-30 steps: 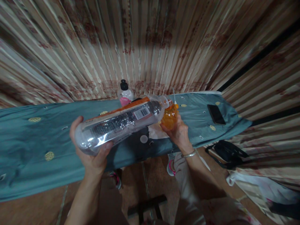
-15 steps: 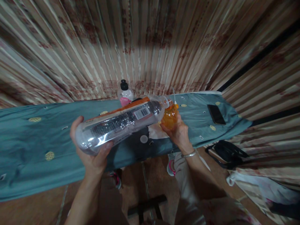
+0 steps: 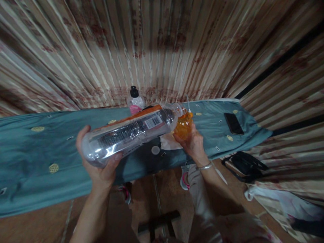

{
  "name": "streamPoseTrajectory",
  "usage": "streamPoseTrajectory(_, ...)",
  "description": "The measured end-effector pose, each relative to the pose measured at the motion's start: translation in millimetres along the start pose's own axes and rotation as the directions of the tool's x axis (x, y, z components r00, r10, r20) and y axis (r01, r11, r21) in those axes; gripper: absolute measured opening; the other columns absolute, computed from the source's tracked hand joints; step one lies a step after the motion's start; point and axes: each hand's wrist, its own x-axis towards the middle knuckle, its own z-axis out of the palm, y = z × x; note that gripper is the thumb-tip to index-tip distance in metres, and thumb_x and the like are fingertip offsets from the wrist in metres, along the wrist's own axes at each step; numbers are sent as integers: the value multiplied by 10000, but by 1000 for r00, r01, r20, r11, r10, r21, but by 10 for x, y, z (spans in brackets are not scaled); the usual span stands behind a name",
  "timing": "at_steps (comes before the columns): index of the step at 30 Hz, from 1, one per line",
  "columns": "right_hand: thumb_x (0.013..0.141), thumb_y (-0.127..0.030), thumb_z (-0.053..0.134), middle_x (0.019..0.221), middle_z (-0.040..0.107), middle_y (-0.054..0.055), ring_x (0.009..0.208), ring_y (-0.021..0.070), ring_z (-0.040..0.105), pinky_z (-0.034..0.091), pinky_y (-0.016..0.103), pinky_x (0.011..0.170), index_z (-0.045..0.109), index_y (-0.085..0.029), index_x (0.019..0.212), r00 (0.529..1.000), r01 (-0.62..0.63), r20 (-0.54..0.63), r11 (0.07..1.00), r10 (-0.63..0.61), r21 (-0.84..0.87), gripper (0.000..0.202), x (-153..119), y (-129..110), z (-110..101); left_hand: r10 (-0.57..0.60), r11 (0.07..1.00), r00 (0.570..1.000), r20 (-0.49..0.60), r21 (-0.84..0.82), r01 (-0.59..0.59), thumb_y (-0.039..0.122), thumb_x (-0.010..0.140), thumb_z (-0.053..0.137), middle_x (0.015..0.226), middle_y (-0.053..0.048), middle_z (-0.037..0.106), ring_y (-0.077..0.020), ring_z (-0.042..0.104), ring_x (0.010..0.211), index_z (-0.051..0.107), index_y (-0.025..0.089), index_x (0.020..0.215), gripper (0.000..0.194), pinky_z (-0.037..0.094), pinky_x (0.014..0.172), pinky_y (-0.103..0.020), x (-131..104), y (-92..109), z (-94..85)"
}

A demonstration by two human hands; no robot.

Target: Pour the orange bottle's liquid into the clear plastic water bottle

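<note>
Left hand point(image 3: 99, 171): our fingers and thumb cup the base of the clear bottle point(image 3: 131, 135), apparently to steady its slant | Right hand point(image 3: 194, 145): our fingers curl round the orange bottle point(image 3: 183, 126), seemingly bracing it beside the other's neck | Both: above the teal cloth point(image 3: 27, 148)

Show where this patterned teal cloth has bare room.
The widest free patch of patterned teal cloth lies left of the left hand; a smaller one lies between the right hand and the flat black phone. The middle is crowded: large clear plastic bottle, translucent orange bottle, black-capped pink-labelled bottle, round white disc.
</note>
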Motion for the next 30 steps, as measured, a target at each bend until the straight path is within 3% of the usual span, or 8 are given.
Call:
streamPoseTrajectory(7, 1007, -617, 619, 1027, 795, 177, 902, 320, 790, 635, 413, 759, 513, -119, 1409, 1000, 22, -10, 1000, -22, 0, 649, -10, 9, 8, -7, 1000, 1000, 0, -22, 7, 470, 563, 996, 1235, -17, 699, -241, 656, 1064, 605, 369, 1536, 1053, 512, 989, -400, 4, -7, -4)
streamPoseTrajectory(17, 1001, -622, 621, 1020, 797, 168, 879, 315, 782, 629, 409, 734, 518, -132, 1411, 1000, 9, -1, 1000, -9, 8, 647, -8, 18, 9, -35, 999, 999, -13, 41, 36, 549, 563, 960, 1248, -38, 682, -275, 682, 1069, 559, 338, 1536, 1073, 546, 1014, -473, -11, -11, -9)
streamPoseTrajectory(30, 1019, -639, 574, 987, 794, 157, 883, 320, 786, 632, 410, 742, 521, -131, 1416, 1000, 14, -7, 1000, -14, -1, 647, -1, -3, -10, 61, 998, 998, 7, 26, -62, 544, 618, 971, 1256, -21, 712, -240, 671, 1060, 598, 363, 1548, 1018, 521, 953, -387, 35, 29, 31)
